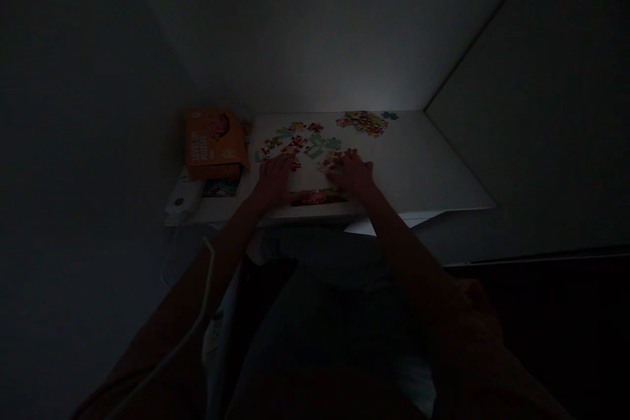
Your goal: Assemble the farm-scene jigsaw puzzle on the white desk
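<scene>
The scene is dim. My left hand (274, 178) rests on the white table with fingers spread, its thumb beside an assembled puzzle strip (317, 197) along the front edge. Its fingertips are next to loose jigsaw pieces (296, 142) in red and brown tones. Over a small group of pale and reddish pieces (331, 160) lies my right hand (353, 174), fingers apart and touching them. Whether a piece sits under those fingertips is too dark to make out. Several light green pieces (315, 144) are scattered between and beyond both hands.
An orange puzzle box (214, 138) stands at the left of the table (418, 170), with a dark picture card (221, 188) before it. A white device (183, 200) with a cable is at the left corner. A heap of pieces (367, 123) lies by the back wall.
</scene>
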Demonstrator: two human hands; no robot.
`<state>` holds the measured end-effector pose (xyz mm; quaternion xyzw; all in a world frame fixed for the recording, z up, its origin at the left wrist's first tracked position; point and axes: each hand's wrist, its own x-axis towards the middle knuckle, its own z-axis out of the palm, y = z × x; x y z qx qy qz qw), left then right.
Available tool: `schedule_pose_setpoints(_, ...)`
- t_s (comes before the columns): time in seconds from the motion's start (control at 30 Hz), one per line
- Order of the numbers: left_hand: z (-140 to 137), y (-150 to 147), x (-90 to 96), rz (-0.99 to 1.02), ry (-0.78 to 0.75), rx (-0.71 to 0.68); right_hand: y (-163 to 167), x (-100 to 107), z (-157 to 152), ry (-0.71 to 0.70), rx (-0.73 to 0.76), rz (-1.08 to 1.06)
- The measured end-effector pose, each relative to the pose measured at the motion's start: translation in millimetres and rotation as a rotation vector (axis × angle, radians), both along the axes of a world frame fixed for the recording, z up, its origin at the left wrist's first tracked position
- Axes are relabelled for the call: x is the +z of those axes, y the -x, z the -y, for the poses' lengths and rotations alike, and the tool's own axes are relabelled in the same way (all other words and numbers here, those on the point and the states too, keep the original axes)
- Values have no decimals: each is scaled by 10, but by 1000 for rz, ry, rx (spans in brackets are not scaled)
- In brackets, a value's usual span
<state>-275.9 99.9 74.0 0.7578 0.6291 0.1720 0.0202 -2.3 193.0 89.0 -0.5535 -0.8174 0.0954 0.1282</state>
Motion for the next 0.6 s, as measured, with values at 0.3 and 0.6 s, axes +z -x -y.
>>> schedule_pose_setpoints(0.3,154,324,-4,59,19,48,-109,-58,-178,177,159,-324)
schedule_pose_setpoints(0.6,100,335,-84,113,-19,55,-145,393,-79,167,394,-1041)
